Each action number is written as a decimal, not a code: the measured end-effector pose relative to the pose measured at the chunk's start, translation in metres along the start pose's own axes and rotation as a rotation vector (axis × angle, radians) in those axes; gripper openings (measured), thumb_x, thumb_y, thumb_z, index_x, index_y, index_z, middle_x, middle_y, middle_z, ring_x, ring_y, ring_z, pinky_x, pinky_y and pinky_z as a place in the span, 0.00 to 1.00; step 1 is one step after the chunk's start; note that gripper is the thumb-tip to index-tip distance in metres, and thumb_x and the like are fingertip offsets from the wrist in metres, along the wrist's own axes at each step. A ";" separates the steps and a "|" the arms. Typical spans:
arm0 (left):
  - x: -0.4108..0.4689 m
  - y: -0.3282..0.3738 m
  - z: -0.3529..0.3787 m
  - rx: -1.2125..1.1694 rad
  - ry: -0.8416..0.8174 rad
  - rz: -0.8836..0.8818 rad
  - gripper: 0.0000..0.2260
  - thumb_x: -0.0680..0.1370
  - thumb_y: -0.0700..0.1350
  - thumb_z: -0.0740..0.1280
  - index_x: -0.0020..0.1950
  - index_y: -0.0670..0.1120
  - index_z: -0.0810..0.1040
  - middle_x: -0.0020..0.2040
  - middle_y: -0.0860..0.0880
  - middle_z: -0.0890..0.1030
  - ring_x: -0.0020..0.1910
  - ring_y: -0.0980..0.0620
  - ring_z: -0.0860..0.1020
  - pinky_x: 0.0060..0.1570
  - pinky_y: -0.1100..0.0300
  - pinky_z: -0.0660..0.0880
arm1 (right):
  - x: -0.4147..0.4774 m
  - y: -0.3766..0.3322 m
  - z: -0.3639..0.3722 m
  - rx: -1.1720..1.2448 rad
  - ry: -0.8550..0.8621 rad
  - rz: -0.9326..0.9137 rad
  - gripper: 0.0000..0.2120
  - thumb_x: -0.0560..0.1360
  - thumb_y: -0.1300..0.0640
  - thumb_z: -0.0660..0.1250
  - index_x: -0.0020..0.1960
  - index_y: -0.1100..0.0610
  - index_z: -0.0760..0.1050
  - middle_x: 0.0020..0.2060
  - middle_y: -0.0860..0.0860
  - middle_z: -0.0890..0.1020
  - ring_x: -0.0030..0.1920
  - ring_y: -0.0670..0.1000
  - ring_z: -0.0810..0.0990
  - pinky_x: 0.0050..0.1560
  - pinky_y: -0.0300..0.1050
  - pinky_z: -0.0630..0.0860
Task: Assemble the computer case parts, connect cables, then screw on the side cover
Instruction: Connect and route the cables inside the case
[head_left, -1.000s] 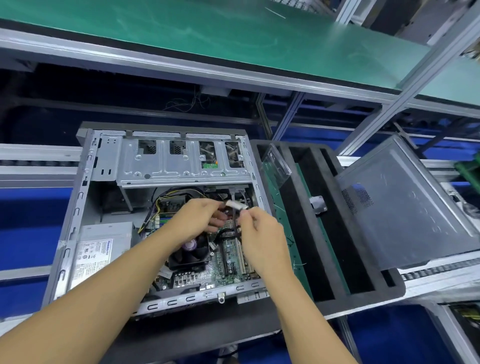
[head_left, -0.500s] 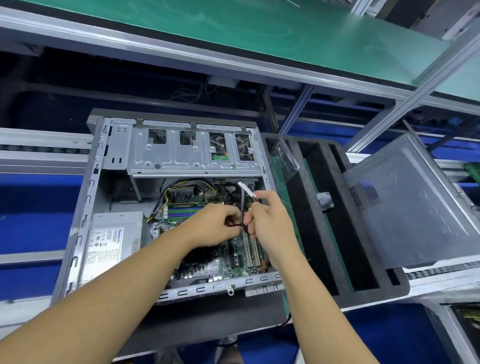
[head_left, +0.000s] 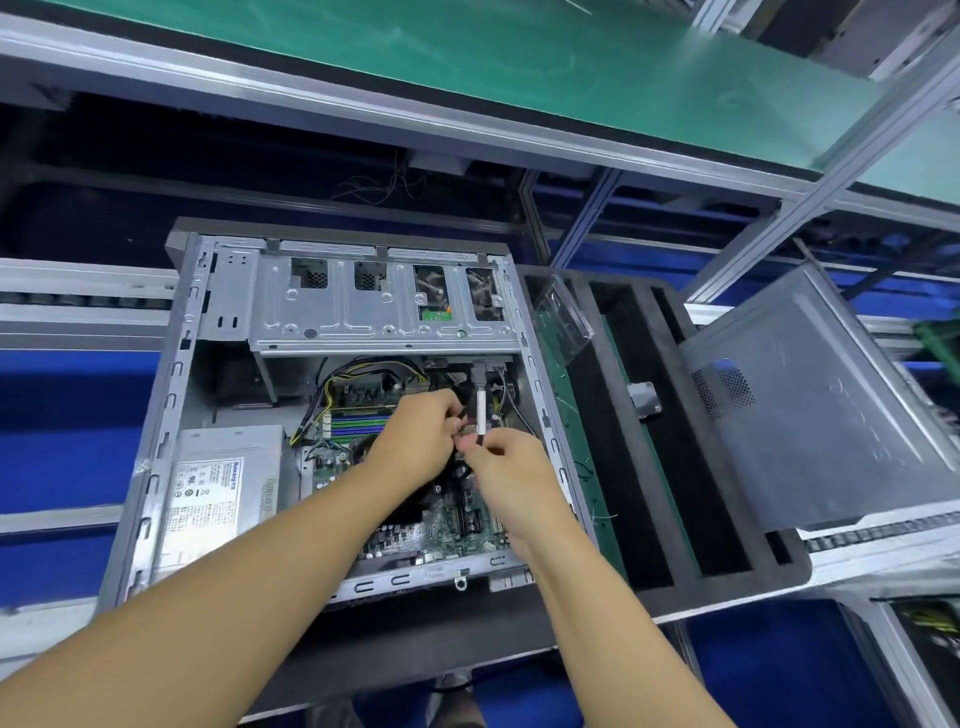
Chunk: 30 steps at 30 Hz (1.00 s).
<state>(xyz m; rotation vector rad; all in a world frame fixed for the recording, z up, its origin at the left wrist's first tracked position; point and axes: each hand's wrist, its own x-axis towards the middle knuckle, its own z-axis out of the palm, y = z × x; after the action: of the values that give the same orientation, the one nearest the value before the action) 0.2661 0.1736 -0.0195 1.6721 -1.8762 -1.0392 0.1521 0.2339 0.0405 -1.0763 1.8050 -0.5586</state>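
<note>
Head view: cable (head_left: 481, 413), pinched by left hand (head_left: 415, 441) and right hand (head_left: 511, 470), is pointed lengthwise at drive cage (head_left: 363, 312); case (head_left: 171, 415) is laid on foam tray (head_left: 717, 587).

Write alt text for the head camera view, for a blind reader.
The left hand and right hand pinch a white-tipped cable above the motherboard inside the open computer case. A power supply sits in its near-left corner. The detached side cover leans at right, past a black foam tray.
</note>
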 end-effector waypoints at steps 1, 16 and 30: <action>-0.001 0.000 -0.001 0.018 0.000 0.031 0.05 0.80 0.38 0.63 0.48 0.46 0.75 0.39 0.52 0.76 0.35 0.56 0.72 0.30 0.64 0.62 | 0.000 0.001 0.001 0.036 -0.022 0.001 0.14 0.81 0.53 0.66 0.40 0.59 0.75 0.30 0.44 0.75 0.30 0.46 0.73 0.36 0.40 0.70; -0.010 -0.009 -0.009 -0.176 -0.006 -0.012 0.07 0.76 0.43 0.71 0.50 0.55 0.80 0.40 0.55 0.84 0.37 0.61 0.82 0.43 0.65 0.78 | -0.008 -0.010 -0.037 -0.169 0.014 -0.213 0.04 0.85 0.58 0.58 0.54 0.54 0.71 0.33 0.56 0.81 0.31 0.55 0.82 0.44 0.62 0.84; -0.008 -0.005 -0.012 -0.248 0.224 0.012 0.12 0.76 0.34 0.69 0.43 0.53 0.79 0.41 0.59 0.81 0.40 0.65 0.78 0.39 0.77 0.69 | -0.010 -0.006 -0.052 0.037 -0.739 -0.089 0.23 0.81 0.71 0.63 0.72 0.53 0.71 0.47 0.52 0.84 0.39 0.50 0.75 0.41 0.42 0.72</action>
<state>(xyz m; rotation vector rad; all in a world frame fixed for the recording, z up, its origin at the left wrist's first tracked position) 0.2798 0.1786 -0.0139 1.5592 -1.5464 -0.9897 0.1104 0.2354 0.0745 -1.1458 1.1008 -0.1940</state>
